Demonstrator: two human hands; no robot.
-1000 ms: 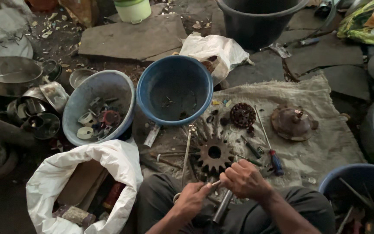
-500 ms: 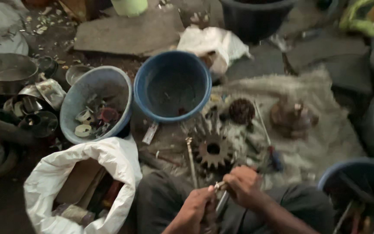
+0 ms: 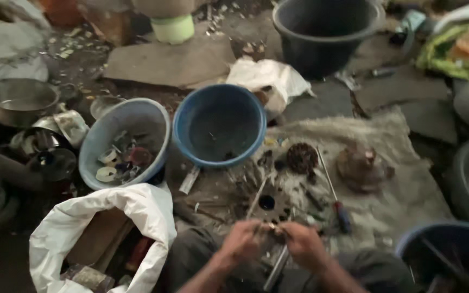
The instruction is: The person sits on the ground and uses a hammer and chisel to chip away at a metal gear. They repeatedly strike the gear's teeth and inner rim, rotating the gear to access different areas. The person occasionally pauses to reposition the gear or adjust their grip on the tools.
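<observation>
Head view, blurred by motion. Both hands meet at the lower centre of the frame, over the person's lap. The left hand (image 3: pixel 241 240) and right hand (image 3: pixel 303 244) are each closed around a small metal part (image 3: pixel 271 229) held between them; what the part is cannot be told. A metal rod (image 3: pixel 276 267) runs down from under the hands toward the bottom edge; whether a hand holds it cannot be told.

Just above the hands, on a sack cloth (image 3: pixel 408 195) spread on the floor, lies a toothed gear (image 3: pixel 270 204) with a round hole. A screwdriver (image 3: pixel 335 198) lies to its right, and a rusty housing (image 3: pixel 362 167) sits at centre right.

Upper centre: a blue bowl (image 3: pixel 219 126), almost empty. Left of it, a grey bowl (image 3: pixel 123 142) holds small sorted pieces. A white bag (image 3: pixel 101 228) at lower left stands open.

State of work, as judged: the part is still in hand, not set down in either bowl. Several loose pieces remain on the cloth, so the work looks only partly done.
</observation>
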